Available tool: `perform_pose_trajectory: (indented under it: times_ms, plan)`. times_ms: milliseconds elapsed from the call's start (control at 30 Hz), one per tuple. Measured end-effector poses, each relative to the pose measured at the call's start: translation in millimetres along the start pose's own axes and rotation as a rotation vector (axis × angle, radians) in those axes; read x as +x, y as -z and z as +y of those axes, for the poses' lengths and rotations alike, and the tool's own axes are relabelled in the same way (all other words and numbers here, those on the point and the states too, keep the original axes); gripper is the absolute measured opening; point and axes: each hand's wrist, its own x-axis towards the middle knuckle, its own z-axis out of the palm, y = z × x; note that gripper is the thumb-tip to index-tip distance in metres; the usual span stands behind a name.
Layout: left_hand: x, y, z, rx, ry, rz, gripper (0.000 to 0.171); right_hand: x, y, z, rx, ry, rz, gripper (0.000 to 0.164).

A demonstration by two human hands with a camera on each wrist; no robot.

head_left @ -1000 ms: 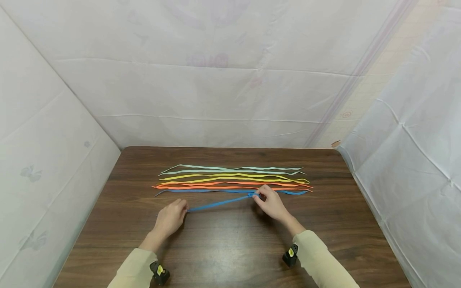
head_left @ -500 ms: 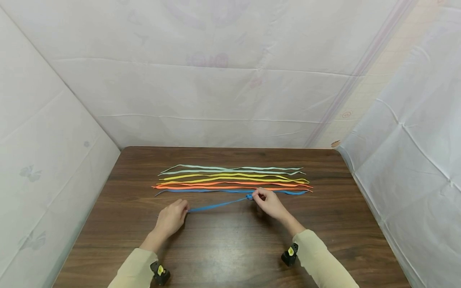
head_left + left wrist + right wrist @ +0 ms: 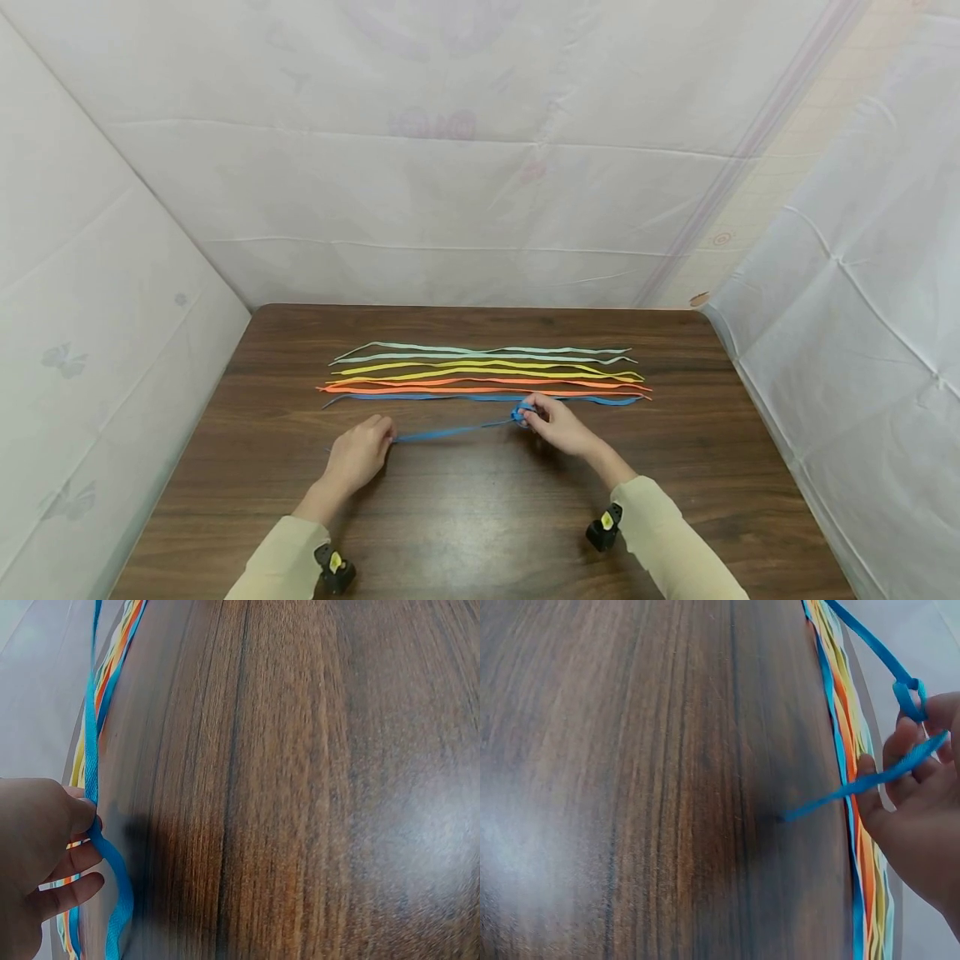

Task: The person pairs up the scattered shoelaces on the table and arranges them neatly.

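A flat blue shoelace (image 3: 442,433) runs between my two hands above the table. My left hand (image 3: 358,454) pinches it between thumb and fingers; in the left wrist view the lace's loose part (image 3: 124,889) hangs below the pinch. My right hand (image 3: 561,425) holds the lace's other end at a small loop (image 3: 905,701), and a free tail (image 3: 825,799) crosses the palm and sticks out. Whether the loop is knotted cannot be told. Just behind the hands lies a second blue shoelace (image 3: 420,397), stretched sideways on the table.
Behind the blue lace, orange laces (image 3: 450,390), yellow laces (image 3: 450,372) and pale green laces (image 3: 450,357) lie side by side across the brown wooden table (image 3: 480,517). White sheeting (image 3: 480,208) hangs behind and at both sides.
The right hand has shifted slightly towards me and turned, and the blue loop at its fingertips looks larger. The held lace has gone slacker. The left hand stays nearly still.
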Motion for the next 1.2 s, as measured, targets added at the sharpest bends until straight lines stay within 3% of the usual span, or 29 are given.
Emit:
perform_pose_trajectory:
  times_ms: [233, 433, 533, 633, 967, 1200]
  plan:
    - [-0.4, 3.4, -2.8, -0.001, 0.012, 0.003, 0.011, 1.7, 4.7, 18.1, -0.003, -0.022, -0.106, 0.020]
    - [-0.3, 3.4, -4.1, 0.006, 0.016, 0.009, 0.013, -1.0, 6.8, 6.1, -0.071, -0.039, -0.133, 0.017]
    - [0.3, 4.7, -4.4, 0.002, 0.013, 0.016, 0.012, -1.0, 6.8, 7.6, -0.170, -0.028, -0.110, 0.011]
    - [1.1, 6.0, -5.0, -0.006, 0.002, 0.036, 0.013, 0.5, 5.8, 18.9, -0.348, 0.020, -0.065, 0.005]
    - [1.9, 6.7, -6.5, -0.013, -0.007, 0.038, 0.011, -1.6, 3.0, 15.6, -0.777, 0.126, 0.001, 0.010]
    - [1.7, 8.7, -9.1, -0.003, -0.007, 0.056, 0.013, -3.7, 5.7, 15.5, -0.907, 0.218, 0.045, 0.012]
